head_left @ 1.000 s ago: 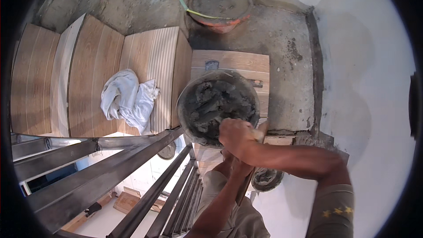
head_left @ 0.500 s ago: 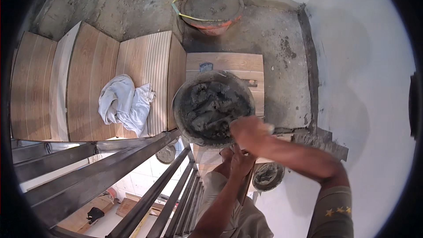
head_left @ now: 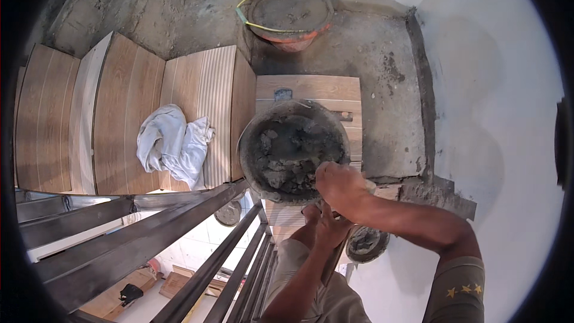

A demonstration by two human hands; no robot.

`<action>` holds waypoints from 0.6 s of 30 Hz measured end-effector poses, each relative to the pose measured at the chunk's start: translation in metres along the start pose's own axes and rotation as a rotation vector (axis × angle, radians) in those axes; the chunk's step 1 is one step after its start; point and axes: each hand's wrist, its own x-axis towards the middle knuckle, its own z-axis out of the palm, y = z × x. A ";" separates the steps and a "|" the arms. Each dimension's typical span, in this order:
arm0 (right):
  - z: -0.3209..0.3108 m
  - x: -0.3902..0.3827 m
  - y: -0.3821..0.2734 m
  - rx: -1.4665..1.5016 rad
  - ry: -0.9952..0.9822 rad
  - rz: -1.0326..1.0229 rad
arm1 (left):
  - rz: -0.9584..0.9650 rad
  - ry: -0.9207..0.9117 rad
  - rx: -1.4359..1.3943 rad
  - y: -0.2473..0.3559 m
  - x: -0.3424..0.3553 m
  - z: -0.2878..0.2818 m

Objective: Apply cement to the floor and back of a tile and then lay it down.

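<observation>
Currently my feed shows grey mortar (head_left: 287,152) inside the dark bucket (head_left: 252,180). The right hand (head_left: 342,188) curls by the bucket's near-right rim, the left hand (head_left: 330,228) on its near side; I cannot tell what either grips. A white cloth (head_left: 173,143) lies left of the bucket.

Rough grey mortar (head_left: 284,158) lies just left of the right hand's fingers (head_left: 326,174); farther left are smooth wood-look tiles (head_left: 128,101), rumpled matt cloth (head_left: 173,143), dull-sheened metal bars (head_left: 149,233).

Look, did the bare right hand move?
Yes. Since the first picture, the bare right hand has moved rightward, judged against the brown, rectangular wood-look tiles.
</observation>
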 end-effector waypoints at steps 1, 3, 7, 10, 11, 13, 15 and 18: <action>0.015 -0.003 0.003 0.006 0.041 0.013 | 0.008 -0.014 -0.011 0.004 0.001 0.001; 0.007 -0.002 0.009 0.006 0.088 0.021 | -0.068 -0.046 0.040 0.012 0.001 -0.003; -0.045 -0.016 0.047 0.329 -0.218 0.092 | -0.225 -0.053 -0.232 0.034 -0.009 -0.012; -0.032 -0.012 0.066 0.423 -0.339 0.194 | -0.281 -0.084 0.110 0.035 -0.008 -0.010; -0.015 -0.008 0.071 0.467 -0.403 0.263 | -0.226 -0.017 0.177 0.033 -0.009 -0.002; 0.033 0.009 0.059 0.554 -0.318 0.068 | -0.160 0.044 0.244 0.016 -0.005 0.016; 0.032 0.025 0.024 0.776 -0.353 0.181 | 0.028 -0.020 0.226 -0.014 0.003 0.015; 0.037 0.040 -0.006 1.409 -0.475 0.598 | -0.112 -0.005 0.179 0.020 -0.005 0.012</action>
